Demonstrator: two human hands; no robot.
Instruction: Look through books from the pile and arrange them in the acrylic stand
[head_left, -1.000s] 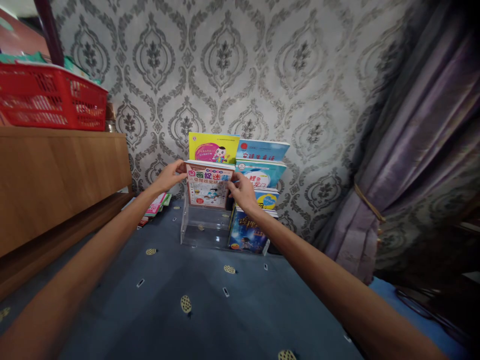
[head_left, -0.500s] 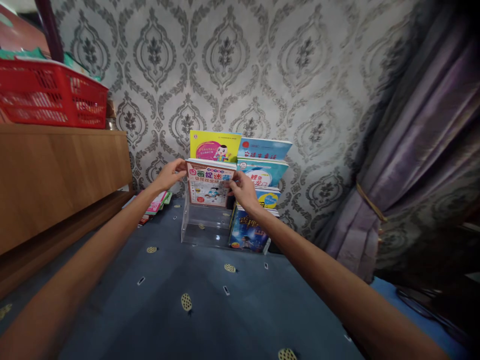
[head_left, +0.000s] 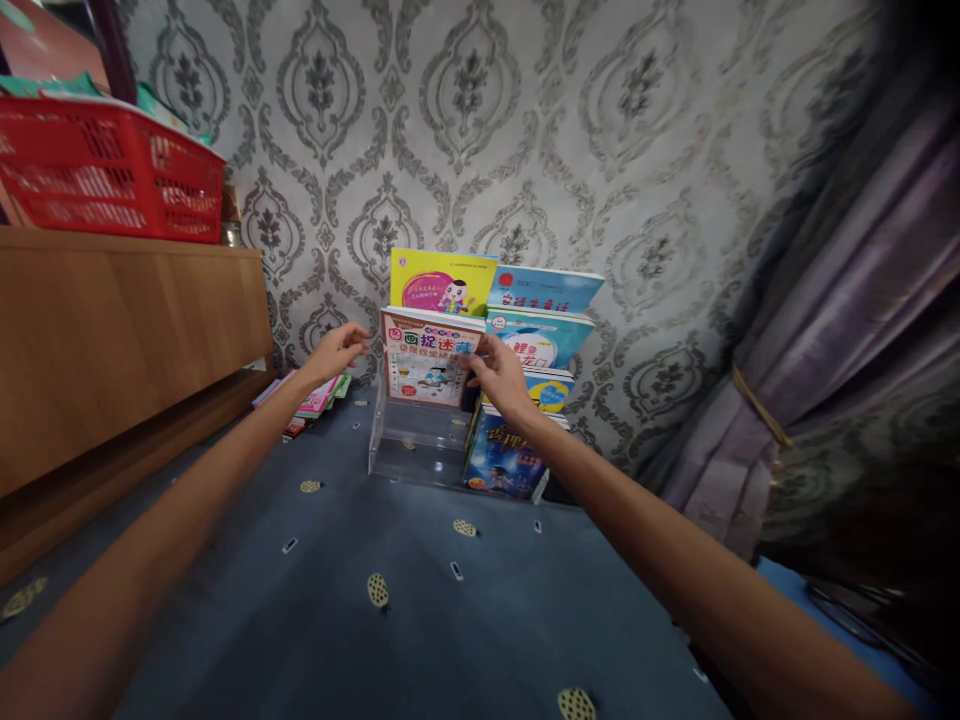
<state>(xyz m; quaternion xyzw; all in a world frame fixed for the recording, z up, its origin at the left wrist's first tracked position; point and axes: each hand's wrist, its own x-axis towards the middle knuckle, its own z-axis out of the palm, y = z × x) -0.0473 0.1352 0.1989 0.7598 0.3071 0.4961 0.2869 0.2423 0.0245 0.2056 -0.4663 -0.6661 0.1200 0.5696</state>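
A clear tiered book rack [head_left: 416,463] stands against the wall and holds several picture books upright. On its left side, a brown-bordered picture book [head_left: 427,362] rests in a middle tier, with a yellow book [head_left: 442,275] behind it. My right hand [head_left: 501,378] pinches the upper right edge of the brown-bordered book. Just off that book's left edge, my left hand [head_left: 336,355] holds nothing, its fingers loosely bent and apart. The right column has a light-blue book [head_left: 547,287], a teal book [head_left: 574,338], a yellow-and-blue book [head_left: 555,392] and a dark-blue book [head_left: 506,458] in front.
A pile of books [head_left: 322,398] lies left of the rack on the dark-blue patterned cloth [head_left: 300,620]. A wooden cabinet [head_left: 135,350] with a red basket [head_left: 127,170] on top stands at the left. A tied grey curtain [head_left: 795,360] hangs at the right.
My left hand has let go of the book's left edge and sits a little apart from it. My right hand stays on the right edge. The view has shifted slightly.
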